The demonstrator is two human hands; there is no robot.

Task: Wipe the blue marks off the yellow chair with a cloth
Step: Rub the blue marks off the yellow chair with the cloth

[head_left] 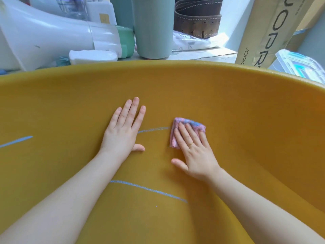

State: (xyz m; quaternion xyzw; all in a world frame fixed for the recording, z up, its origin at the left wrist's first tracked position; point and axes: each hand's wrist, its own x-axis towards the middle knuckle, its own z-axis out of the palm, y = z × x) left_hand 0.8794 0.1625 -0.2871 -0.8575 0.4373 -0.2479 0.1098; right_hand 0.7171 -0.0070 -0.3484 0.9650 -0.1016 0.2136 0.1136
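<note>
The yellow chair [237, 106] fills most of the view, its curved surface spreading under both arms. My left hand [123, 131] lies flat on it, fingers together, holding nothing. My right hand [195, 152] presses flat on a folded pink cloth [188, 127] stained blue along its top edge. A blue mark [153, 129] runs between the two hands and ends at the cloth's left edge. A second blue mark [149, 190] crosses the seat between my forearms. A third blue mark [16, 141] sits at the far left.
Behind the chair's rim stand a white appliance with a green end [52, 36], a grey-green tumbler [153, 27], a white tissue pack [92, 57], a brown belt [197, 20], a cardboard box [269, 30] and a clear plastic box [299, 66].
</note>
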